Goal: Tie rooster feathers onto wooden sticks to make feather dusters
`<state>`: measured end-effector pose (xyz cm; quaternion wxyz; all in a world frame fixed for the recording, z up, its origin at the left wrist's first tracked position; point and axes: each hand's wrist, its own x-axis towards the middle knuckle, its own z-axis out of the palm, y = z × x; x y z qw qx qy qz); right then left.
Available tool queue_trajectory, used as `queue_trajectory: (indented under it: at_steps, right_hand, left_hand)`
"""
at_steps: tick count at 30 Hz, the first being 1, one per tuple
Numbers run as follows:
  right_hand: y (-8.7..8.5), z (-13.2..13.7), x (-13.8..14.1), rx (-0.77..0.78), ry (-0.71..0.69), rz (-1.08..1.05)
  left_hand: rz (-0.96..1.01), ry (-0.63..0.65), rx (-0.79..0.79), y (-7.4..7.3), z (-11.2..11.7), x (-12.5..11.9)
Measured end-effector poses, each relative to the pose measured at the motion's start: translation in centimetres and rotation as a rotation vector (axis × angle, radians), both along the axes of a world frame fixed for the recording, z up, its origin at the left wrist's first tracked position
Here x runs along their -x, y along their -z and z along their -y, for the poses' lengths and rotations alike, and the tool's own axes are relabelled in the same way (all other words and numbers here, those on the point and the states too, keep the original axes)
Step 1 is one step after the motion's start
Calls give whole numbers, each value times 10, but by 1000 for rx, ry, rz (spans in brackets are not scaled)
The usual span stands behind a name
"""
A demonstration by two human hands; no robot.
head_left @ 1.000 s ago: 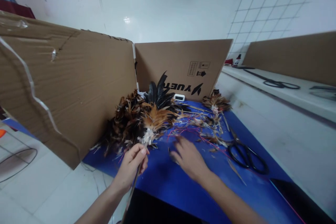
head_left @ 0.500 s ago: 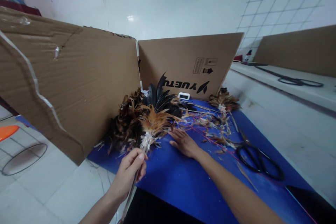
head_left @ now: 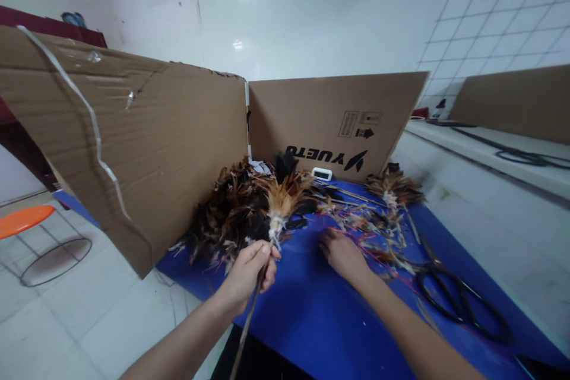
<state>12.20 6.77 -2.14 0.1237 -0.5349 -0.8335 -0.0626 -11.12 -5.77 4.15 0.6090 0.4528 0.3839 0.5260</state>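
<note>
Brown stick [head_left: 250, 316] fills the closed left hand [head_left: 250, 270] — right hand [head_left: 344, 254] too blurred to judge.

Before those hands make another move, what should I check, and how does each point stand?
1. Left hand gripping the stick: ok.
2. Feather bundle at the stick's upper end: ok.
3. Bundle firmly fastened: cannot tell.
4. Right hand empty: cannot tell, its fingers are blurred.
5. Right hand apart from the scissors: ok.
6. Blue table free of loose scraps: not ok.
</note>
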Motion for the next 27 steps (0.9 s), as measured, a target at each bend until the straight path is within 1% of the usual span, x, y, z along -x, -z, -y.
queue_trajectory:
  at_steps: [2,3,4,5,6,9,11,14,15,17,19,21,23,27]
  right_hand:
    - [-4,28,-4,-16,-23,-1]
    - [-6,41,-6,-16,-34,-67]
    - [-8,54,-7,12,-40,-177]
    - [-9,64,-8,91,-65,-312]
    - [-10,73,-7,216,-105,-457]
    - [-12,93,-2,606,-100,-874]
    - [-12,101,3,784,-107,-1036]
    - [-13,106,5,947,-122,-1139]
    - [-14,107,4,972,-128,-1161]
    - [-16,106,1,972,-152,-1200]
    - [-17,105,-3,938,-182,-1232]
    - [-18,103,-7,915,-199,-1251]
    - [-18,102,-10,909,-199,-1264]
    - [-21,103,-12,916,-211,-1310]
  left_hand:
    - [68,45,14,1,-17,-13]
    - [90,60,23,2,-26,-20]
    - [111,55,17,4,-35,-28]
    - [126,48,10,5,-44,-37]
    - [139,34,3,6,-52,-45]
    - [144,-27,-9,10,-73,-72]
    - [143,-68,-12,10,-82,-89]
    - [112,-114,-17,10,-91,-108]
    - [104,-125,-17,9,-93,-113]
    - [99,-142,-24,7,-94,-120]
    - [110,-124,-41,7,-95,-124]
    - [127,-85,-55,10,-96,-124]
    - [159,-59,-54,17,-99,-123]
    - [229,-48,-43,40,-106,-115]
